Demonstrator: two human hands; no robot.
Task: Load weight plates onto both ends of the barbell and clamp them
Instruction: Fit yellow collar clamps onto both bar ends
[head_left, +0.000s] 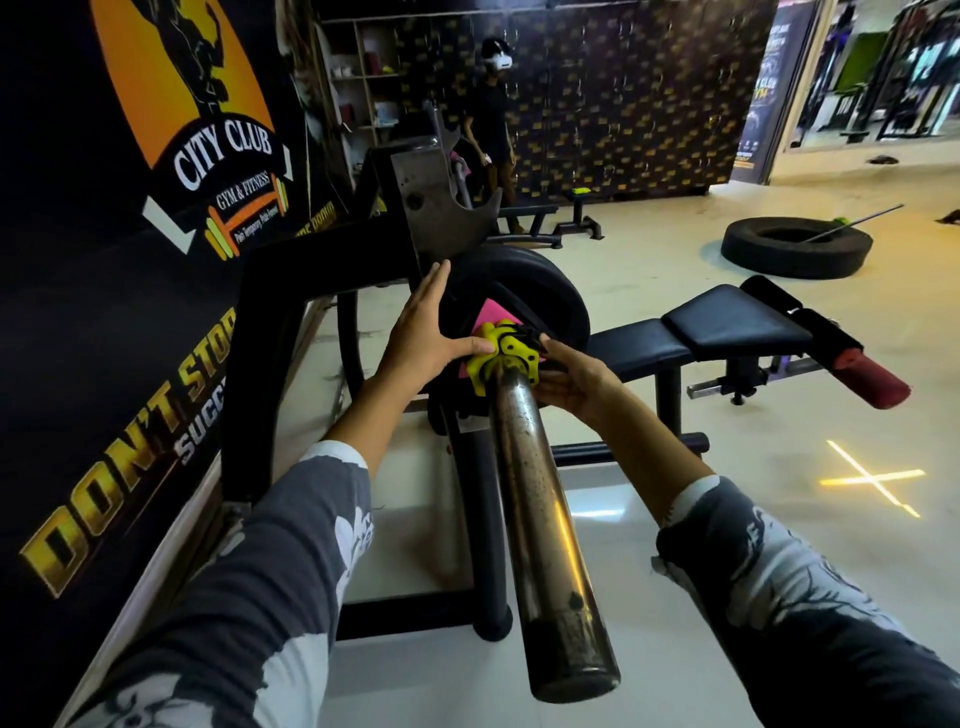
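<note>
"Pale gym floor (779, 431), black banner wall (104, 322) at nine o'clock. Hands?"

"Left hand (421, 332) spread flat, fingers straight, thumb touching the yellow clamp (501, 356) on the barbell (540, 519). Right hand (576, 374) pinches the clamp's three o'clock side, thumb on its black lever."

"And the plate?"

"Black weight plate (540, 291) just behind the clamp, at twelve. Bench (727, 322) at three, tyre (795, 254) at two."

The clamp (501, 353) sits on the bar (545, 519), with the plate (524, 296) just behind it. The left hand (421, 332) is at its left and the right hand (576, 379) at its right (both touching it). A bench (727, 322) lies to the right, with a tyre (795, 249) beyond.
</note>
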